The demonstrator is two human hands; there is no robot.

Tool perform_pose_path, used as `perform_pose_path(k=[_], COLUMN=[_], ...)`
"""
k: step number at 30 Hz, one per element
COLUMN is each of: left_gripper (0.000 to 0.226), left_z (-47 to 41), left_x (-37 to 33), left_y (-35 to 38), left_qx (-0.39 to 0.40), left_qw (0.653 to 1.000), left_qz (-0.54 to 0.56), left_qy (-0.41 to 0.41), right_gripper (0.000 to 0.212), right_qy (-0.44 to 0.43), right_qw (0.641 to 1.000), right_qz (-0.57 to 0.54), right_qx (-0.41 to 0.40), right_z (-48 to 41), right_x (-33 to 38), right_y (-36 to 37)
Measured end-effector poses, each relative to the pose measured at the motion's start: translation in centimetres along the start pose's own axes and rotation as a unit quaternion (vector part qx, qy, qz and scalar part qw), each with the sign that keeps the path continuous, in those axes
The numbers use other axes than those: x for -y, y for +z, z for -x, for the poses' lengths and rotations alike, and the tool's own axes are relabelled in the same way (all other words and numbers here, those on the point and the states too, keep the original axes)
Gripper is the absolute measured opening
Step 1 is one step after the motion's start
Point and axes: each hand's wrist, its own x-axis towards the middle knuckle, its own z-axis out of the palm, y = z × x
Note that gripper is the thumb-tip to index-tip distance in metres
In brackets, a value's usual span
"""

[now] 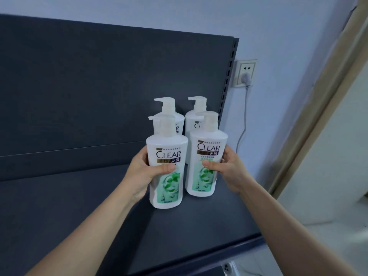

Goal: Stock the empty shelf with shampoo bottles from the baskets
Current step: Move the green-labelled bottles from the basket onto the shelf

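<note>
At frame centre, the left hand (142,174) has its grip clamped round the front left shampoo bottle (169,192). The right hand (227,168) grips the front right shampoo bottle (207,184) the same way. Both bottles are upright at the right part of the dark shelf (79,206). The rear left bottle (179,121) and rear right bottle (191,120) stand just behind. All four are opaque white, so their fill is hidden.

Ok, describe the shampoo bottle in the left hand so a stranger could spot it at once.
Start at the dark grey metal shelf against the pale wall; near its right end cluster four white plastic pump bottles with green leaf labels, two by two. Of the front pair, it is the left bottle, gripped by the left hand and nearest the camera.
</note>
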Motion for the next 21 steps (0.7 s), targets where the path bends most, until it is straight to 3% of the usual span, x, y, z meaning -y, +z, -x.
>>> perform_pose_path(k=[2, 10, 14, 17, 21], left_gripper=[0.066, 0.069, 0.085, 0.078, 0.071], left_z=[-0.2, 0.0, 1.0, 1.8, 1.7], left_x=[0.1, 0.6, 0.0, -0.4, 0.1], left_y=[-0.1, 0.0, 0.4, 0.9, 1.2], left_qx=[0.004, -0.015, -0.038, -0.053, -0.131], left_qw=[1.000, 0.997, 0.985, 0.964, 0.942], left_qz=[-0.003, -0.072, -0.167, -0.261, -0.306], left_qy=[0.000, 0.007, 0.006, 0.017, 0.035], right_gripper=[0.055, 0.050, 0.063, 0.073, 0.069], right_qy=[-0.006, -0.008, -0.034, -0.048, -0.057], right_qw=[1.000, 0.997, 0.989, 0.974, 0.967], right_qz=[0.006, 0.055, 0.145, 0.219, 0.244], right_qx=[0.004, 0.048, 0.015, -0.038, -0.044], right_z=[-0.7, -3.1, -2.7, -2.7, -3.1], right_x=[-0.1, 0.1, -0.6, -1.2, -1.1], right_y=[-0.3, -1.7, -1.3, -0.8, -0.7])
